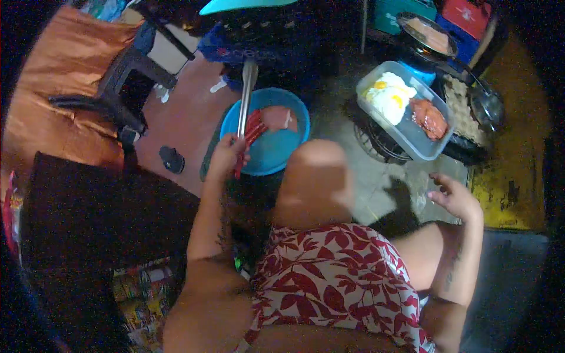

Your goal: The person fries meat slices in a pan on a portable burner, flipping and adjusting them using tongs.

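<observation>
My left hand (pixel 226 157) is closed around a pair of long metal tongs (pixel 248 94), which point away from me over a blue basin (pixel 303 141). In the basin lie several red sausages (pixel 254 125) and a pale pink slab of meat (pixel 278 118). My right hand (pixel 454 199) hangs with its fingers apart and holds nothing. Beyond it stands a clear plastic container (pixel 406 141) with fried eggs (pixel 388 97) at one end and reddish cooked meat (pixel 429 119) at the other.
A frying pan (pixel 406 26) with pink slices sits over a flame at the back right. An egg tray (pixel 462 109) and a shiny dark utensil (pixel 486 105) are beside the container. A dark stool (pixel 126 76) and a slipper (pixel 172 159) are at left; a blue crate (pixel 265 50) stands behind the basin.
</observation>
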`<state>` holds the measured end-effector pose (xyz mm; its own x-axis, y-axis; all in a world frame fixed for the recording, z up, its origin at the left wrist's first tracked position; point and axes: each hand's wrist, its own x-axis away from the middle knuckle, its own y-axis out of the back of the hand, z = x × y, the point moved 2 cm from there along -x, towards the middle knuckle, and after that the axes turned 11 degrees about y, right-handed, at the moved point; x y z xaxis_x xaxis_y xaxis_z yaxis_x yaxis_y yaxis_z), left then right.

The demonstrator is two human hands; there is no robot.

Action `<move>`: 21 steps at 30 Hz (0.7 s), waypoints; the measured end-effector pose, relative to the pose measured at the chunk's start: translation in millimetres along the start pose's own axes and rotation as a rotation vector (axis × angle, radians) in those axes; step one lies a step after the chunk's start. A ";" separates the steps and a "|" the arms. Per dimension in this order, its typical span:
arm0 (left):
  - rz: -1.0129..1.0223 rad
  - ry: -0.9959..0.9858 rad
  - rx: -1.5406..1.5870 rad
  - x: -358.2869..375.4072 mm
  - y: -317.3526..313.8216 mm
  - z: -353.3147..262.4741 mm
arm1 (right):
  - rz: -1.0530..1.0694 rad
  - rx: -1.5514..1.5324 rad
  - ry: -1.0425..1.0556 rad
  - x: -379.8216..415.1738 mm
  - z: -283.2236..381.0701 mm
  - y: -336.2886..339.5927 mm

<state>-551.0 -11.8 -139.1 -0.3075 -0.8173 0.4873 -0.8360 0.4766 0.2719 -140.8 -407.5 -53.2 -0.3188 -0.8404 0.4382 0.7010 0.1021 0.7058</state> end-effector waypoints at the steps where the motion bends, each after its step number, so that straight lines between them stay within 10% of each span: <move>1: -0.123 -0.015 -0.204 -6.9 11.6 26.3 | -0.023 0.027 0.043 1.0 2.8 3.1; 7: -0.307 0.052 -0.903 -17.0 1.7 114.7 | -0.061 0.028 0.195 -6.2 18.2 28.5; 21: -0.398 -0.067 -1.114 -41.5 -51.7 112.9 | 0.140 0.113 -0.131 -37.6 -38.5 -29.4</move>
<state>-546.3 -39.1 -267.0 -0.1659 -0.9715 0.1691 -0.0316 0.1767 0.9838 -124.9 -399.3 -111.8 -0.3090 -0.7380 0.5999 0.6703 0.2785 0.6878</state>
